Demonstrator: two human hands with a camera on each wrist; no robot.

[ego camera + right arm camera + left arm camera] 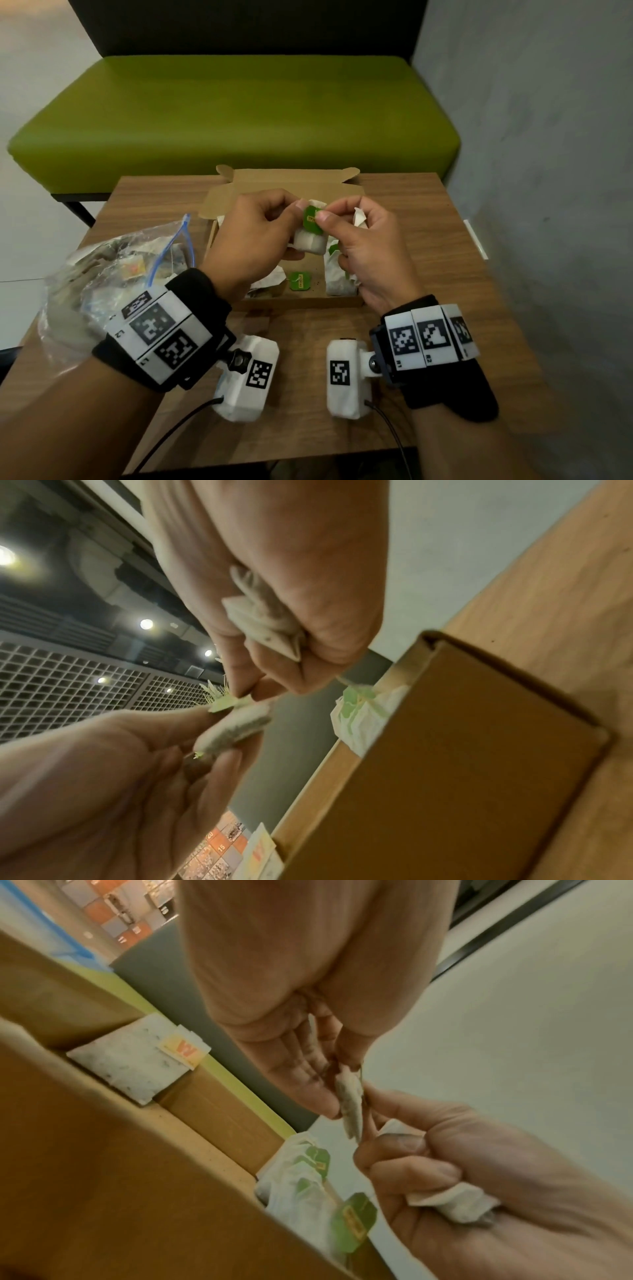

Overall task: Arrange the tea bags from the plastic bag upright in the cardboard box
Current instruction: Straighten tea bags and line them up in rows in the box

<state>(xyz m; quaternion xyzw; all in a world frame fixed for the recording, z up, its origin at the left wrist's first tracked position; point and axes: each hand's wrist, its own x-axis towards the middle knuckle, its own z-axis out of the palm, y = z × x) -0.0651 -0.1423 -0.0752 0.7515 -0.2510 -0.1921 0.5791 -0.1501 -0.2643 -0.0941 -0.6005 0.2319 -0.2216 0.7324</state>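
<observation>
Both hands are up close over the cardboard box [342, 301], so starting there. Left hand [253, 236] pinches a white tea bag [310, 243] between thumb and fingers, while the right hand [359, 246] pinches that bag's green tag [312, 219] with thumb and forefinger and also keeps a second crumpled tea bag [452, 1202] clenched in its curled fingers.

Looks to me like the step is sorting out the tag and string before dropping this one in. Next move probably needs the tag tucked flat and the bag lowered on edge beside the bunch of upright bags [337, 277] already at the right of the box, without knocking them over. One loose green tag [298, 281] lies on the box floor.

Plastic bag [102, 274] with more tea bags sits left on the wood surface [445, 257]. Behind is a green bench [233, 113] and grey wall [548, 137].
</observation>
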